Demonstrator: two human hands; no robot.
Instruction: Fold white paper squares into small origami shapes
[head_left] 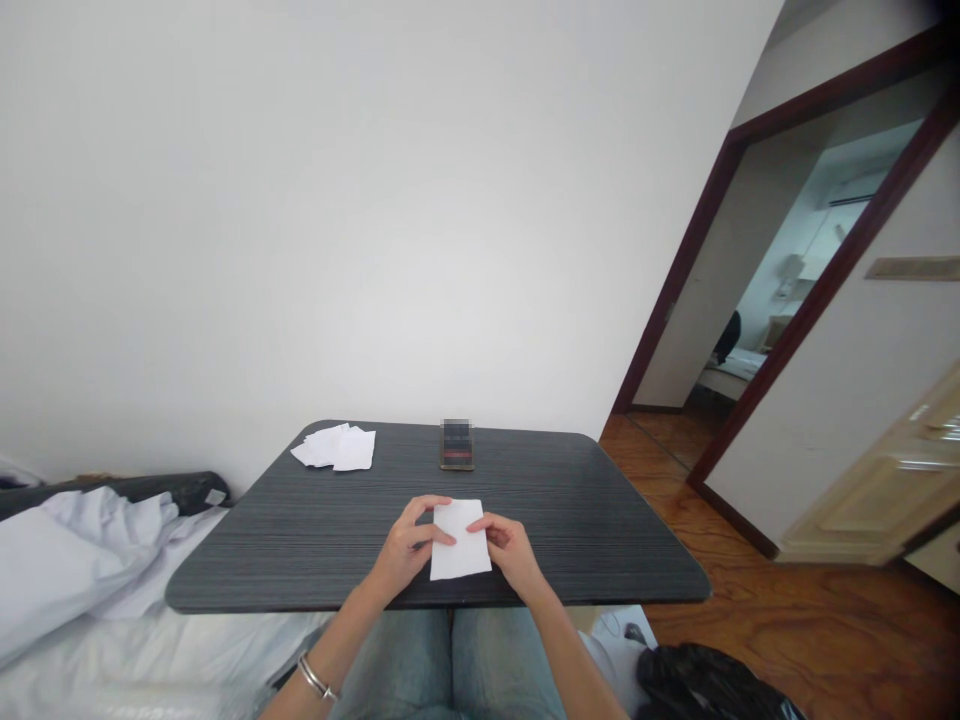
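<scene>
Two bare hands, the left hand (407,545) and the right hand (511,553), are held at the near side of a dark grey wood-grain table (240,570). A single white paper sheet (463,550) is positioned between them, close to the table's near edge, with its long side running roughly from near to far and slightly tilted. The left fingers (439,528) are laid over the sheet's left side, while the right fingers (481,523) are curled against its right side. Neither hand is spread flat, and the hands are kept apart by the sheet. Whether the sheet is pinched or only touched cannot be told, nor can it be told whether it is lifted from the tabletop.

A silver bangle (317,677) is worn on the left wrist. Several loose white paper sheets (334,448) are piled at the far left of the table. A flat dark object (457,445), too blurred to identify, is placed at the far edge, near the middle. Light blue jeans (450,665) are seen below the near edge. White bedding (75,570) is heaped to the left, and a black plastic bag (705,685) is seen at near right, beside a wooden floor (750,620). A dark-framed doorway (750,300) is seen at far right.
</scene>
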